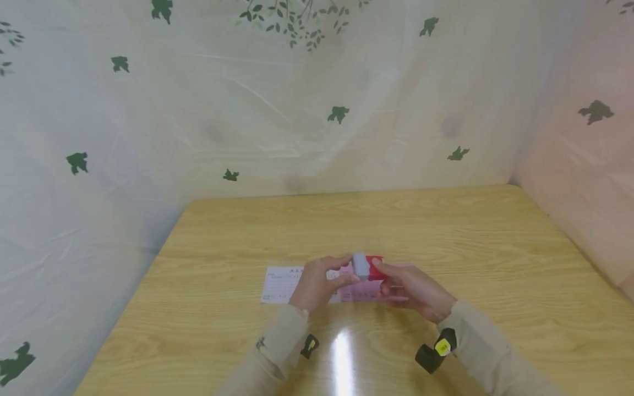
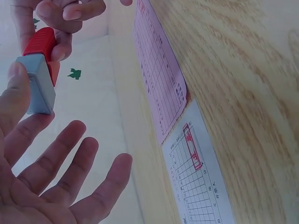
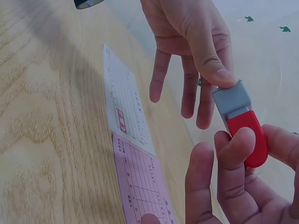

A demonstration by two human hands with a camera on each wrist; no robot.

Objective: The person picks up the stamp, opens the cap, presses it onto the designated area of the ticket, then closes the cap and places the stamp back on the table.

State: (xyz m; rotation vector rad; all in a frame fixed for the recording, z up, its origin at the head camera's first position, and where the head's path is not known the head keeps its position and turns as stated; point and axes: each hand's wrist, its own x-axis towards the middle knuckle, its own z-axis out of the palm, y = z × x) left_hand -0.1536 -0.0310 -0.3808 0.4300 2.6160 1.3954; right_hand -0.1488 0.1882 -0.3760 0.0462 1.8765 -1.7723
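A small stamp with a red body (image 3: pixel 245 130) and a grey cap (image 3: pixel 232 99) is held up between both hands, above the papers. My left hand (image 1: pixel 314 283) pinches the grey cap between thumb and index finger, its other fingers spread in the left wrist view. With thumb and fingers, my right hand (image 1: pixel 421 291) grips the red body. In the right wrist view the cap sits on the end of the body. Beneath lie a white form (image 2: pixel 198 172) bearing a red boxed stamp mark (image 2: pixel 192 146) and, end to end with it, a pink form (image 2: pixel 161 74).
The papers lie on a wood-grain table (image 1: pixel 223 236) with a bright light reflection near the front. A pale curtain (image 1: pixel 277 126) with green leaf prints hangs behind it and along the sides. Black straps with devices (image 1: pixel 431 357) are at the wrists.
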